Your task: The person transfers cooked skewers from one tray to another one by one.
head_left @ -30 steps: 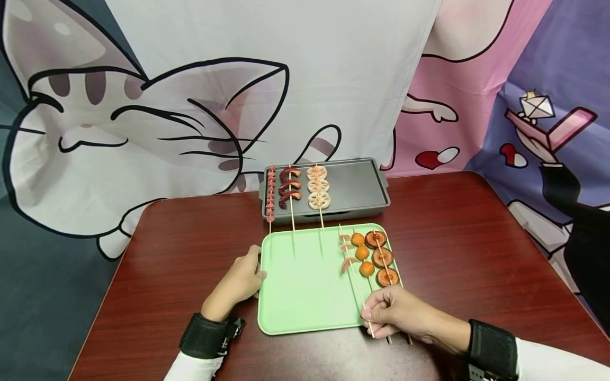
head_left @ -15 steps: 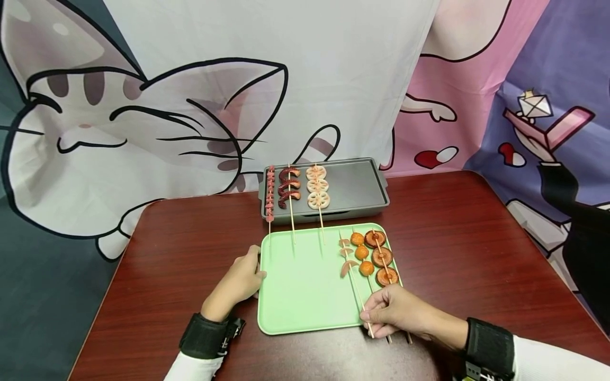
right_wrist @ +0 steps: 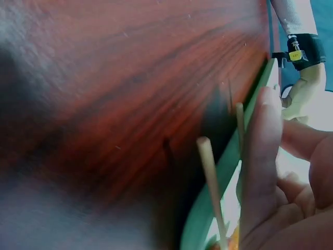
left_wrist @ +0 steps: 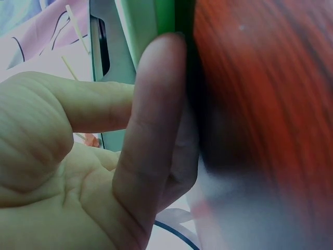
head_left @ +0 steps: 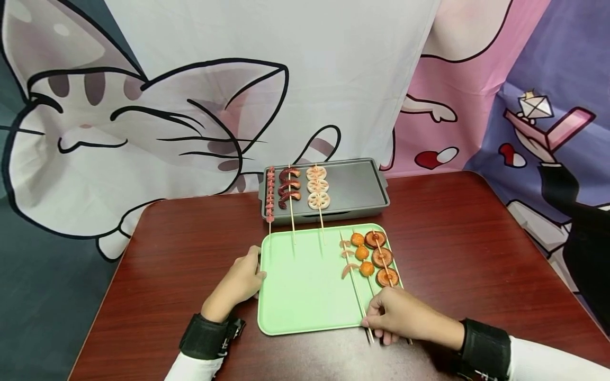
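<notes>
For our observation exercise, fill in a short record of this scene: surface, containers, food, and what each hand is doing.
surface: table
near container: green tray
far container: grey pan
in pan: three skewers, sticks reaching over the tray
on tray: three skewers at the right, nearest one the shrimp skewer
left hand: holds the tray's left edge
right hand: pinches the shrimp skewer's near end

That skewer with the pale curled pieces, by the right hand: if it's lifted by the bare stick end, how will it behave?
The skewer with pale curled pieces looks thin and long, so it probably flexes a little yet stays fairly stiff. Its food sits at the far end, so that end likely dips. The round stick may roll between the fingers of the right hand. On the green tray it would probably slide easily.
</notes>
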A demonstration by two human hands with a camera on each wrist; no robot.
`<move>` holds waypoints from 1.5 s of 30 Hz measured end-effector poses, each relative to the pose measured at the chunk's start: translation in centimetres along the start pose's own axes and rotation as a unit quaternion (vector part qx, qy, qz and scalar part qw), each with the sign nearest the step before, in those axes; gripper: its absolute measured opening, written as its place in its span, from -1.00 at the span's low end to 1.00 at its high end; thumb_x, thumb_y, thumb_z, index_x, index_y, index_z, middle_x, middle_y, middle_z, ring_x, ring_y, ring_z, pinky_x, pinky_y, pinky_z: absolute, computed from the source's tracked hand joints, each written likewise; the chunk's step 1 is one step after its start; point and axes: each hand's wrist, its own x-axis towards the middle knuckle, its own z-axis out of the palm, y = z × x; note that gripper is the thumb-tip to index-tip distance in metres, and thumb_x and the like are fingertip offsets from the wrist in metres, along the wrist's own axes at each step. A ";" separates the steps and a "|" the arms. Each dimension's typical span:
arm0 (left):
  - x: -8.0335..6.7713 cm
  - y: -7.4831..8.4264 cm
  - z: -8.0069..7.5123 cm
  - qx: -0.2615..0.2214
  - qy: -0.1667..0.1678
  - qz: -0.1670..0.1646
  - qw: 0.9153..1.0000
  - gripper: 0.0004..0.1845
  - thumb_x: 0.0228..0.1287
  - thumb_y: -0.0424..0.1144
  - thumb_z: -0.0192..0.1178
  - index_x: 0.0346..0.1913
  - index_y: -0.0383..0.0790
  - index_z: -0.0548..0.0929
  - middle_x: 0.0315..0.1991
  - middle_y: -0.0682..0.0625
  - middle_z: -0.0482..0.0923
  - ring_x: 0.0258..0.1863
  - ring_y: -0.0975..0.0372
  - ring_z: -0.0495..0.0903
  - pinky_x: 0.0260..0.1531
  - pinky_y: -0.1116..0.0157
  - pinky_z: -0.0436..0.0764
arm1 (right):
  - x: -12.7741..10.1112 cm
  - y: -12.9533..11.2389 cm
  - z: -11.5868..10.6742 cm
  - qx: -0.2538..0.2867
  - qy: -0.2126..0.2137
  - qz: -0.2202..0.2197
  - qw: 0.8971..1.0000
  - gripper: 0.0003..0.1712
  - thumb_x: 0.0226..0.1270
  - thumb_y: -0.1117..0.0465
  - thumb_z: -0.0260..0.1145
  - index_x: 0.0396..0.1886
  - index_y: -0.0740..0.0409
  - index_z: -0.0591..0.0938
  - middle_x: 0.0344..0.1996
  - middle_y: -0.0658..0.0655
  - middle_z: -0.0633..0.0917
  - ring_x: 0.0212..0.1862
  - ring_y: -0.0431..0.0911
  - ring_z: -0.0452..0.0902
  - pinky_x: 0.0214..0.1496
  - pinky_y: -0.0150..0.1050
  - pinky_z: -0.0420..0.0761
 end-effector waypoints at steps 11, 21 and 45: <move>-0.1 0.0 0.1 0.002 0.003 0.002 1.000 -0.47 0.50 -0.47 0.14 0.43 -0.38 0.25 -0.46 -0.13 0.41 -0.65 0.12 0.53 -0.56 0.24 0.59 | 0.5 -0.9 0.3 -0.156 0.024 -0.031 0.987 -0.53 0.34 0.08 0.48 -0.77 -0.11 0.56 -0.85 -0.25 0.51 -0.81 -0.40 0.39 -0.56 -0.41 0.53; 0.0 -0.1 0.1 0.001 0.001 0.000 1.000 -0.45 0.50 -0.47 0.13 0.45 -0.38 0.24 -0.47 -0.13 0.42 -0.66 0.12 0.53 -0.56 0.23 0.60 | 0.7 -1.1 0.5 -0.203 0.038 -0.044 0.977 -0.48 0.29 0.09 0.51 -0.81 -0.19 0.48 -0.90 -0.31 0.42 -0.84 -0.42 0.35 -0.58 -0.44 0.46; 0.0 -0.1 0.0 0.004 -0.003 0.000 1.000 -0.45 0.51 -0.46 0.12 0.46 -0.38 0.22 -0.47 -0.13 0.41 -0.65 0.11 0.52 -0.56 0.23 0.57 | 1.9 -1.1 -5.2 -0.197 0.191 -0.178 0.945 -0.91 0.35 0.25 0.47 -0.19 0.00 0.78 -0.31 -0.24 0.73 -0.30 -0.40 0.56 -0.28 -0.37 0.65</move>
